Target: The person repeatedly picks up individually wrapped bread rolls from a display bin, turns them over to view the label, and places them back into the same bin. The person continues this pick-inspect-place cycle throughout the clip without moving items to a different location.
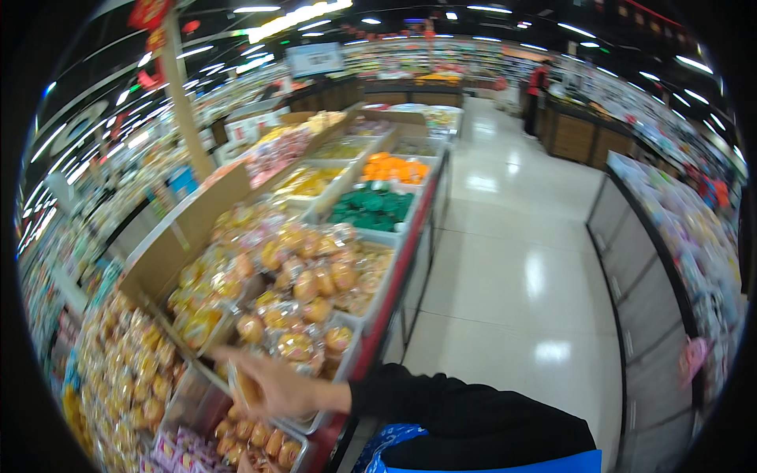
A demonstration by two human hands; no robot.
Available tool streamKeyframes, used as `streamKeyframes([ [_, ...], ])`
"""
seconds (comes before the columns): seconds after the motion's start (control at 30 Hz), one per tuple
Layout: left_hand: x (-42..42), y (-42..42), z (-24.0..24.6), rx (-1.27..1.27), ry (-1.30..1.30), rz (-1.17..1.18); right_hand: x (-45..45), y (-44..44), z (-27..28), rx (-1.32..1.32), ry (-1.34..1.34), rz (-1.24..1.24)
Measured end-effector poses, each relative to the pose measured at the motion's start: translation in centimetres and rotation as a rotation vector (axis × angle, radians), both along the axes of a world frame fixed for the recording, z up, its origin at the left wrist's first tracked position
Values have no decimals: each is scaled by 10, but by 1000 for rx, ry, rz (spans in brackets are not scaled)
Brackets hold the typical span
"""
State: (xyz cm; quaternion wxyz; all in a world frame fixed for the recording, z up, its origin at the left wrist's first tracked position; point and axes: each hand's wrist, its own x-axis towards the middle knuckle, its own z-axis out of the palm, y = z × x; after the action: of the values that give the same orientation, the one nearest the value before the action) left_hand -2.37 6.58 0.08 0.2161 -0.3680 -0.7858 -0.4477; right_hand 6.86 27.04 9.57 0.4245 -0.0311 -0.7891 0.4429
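Observation:
My right hand [275, 387], in a black sleeve reaching in from the right, holds a wrapped bun [247, 389] above the display bins; motion blurs it. Beneath and beyond it, clear-wrapped buns [295, 346] fill a clear plastic bin. Closer to me, another bin holds small brown buns [260, 434], beside purple packets [180, 452]. What looks like the fingertips of my left hand [254, 464] shows at the bottom edge, over the small buns. The rest of that hand is cut off, so its grip is hidden.
Green-wrapped pieces [372, 207] and orange-wrapped pieces [393, 168] lie in bins farther along. A cardboard divider [189, 233] runs behind the bins. Right of the display is a tiled aisle [502, 266], then another counter [644, 319] with bagged goods. A person [537, 97] stands far down the aisle.

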Motion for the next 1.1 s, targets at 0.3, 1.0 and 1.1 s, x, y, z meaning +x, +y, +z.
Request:
streamKeyframes([
  [0.3, 90, 55, 45, -17, -164, -785, 119, -23, -47, -224, -437, -40],
  [1.0, 78, 33, 10, 189, -683, -277, 80, -53, -88, -302, -89, -273],
  [1.1, 74, 29, 5, 218, -710, -252, 79, -56, -85, -363, -144, -257],
])
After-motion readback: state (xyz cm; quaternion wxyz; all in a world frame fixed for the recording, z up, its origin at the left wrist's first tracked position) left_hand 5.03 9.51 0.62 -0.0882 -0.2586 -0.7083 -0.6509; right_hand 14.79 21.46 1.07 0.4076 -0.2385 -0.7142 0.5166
